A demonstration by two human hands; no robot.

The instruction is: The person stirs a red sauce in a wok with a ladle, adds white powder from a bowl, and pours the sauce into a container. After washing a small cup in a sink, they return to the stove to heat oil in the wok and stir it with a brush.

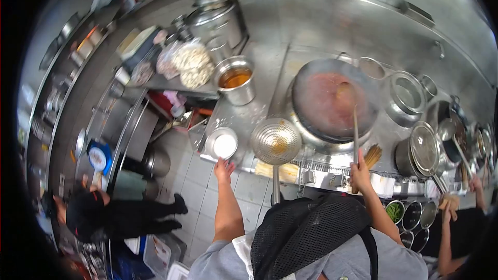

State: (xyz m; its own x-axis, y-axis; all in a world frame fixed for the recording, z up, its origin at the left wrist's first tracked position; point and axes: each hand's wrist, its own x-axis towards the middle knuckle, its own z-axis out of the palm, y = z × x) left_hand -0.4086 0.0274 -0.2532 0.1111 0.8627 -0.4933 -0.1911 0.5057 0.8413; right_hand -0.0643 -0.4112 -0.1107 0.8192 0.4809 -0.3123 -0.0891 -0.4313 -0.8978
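My left hand (224, 170) grips the near rim of a small metal bowl (209, 147), which has something white inside. My right hand (359, 176) is wrapped round the long handle of a ladle (356, 129). The ladle's head is in the reddish, steaming liquid (321, 98) that fills a large black wok (301, 116) on the range. Between my hands, a perforated strainer (275, 137) lies with its handle towards me. A bamboo brush (372, 156) rests just right of my right hand.
Left of the wok stands a metal pot (239, 95) of amber liquid. Pots (407, 93) and sieves (424, 148) crowd the right side. One person in black (114, 212) stands at the left; another person's arms (447, 228) reach in at the right.
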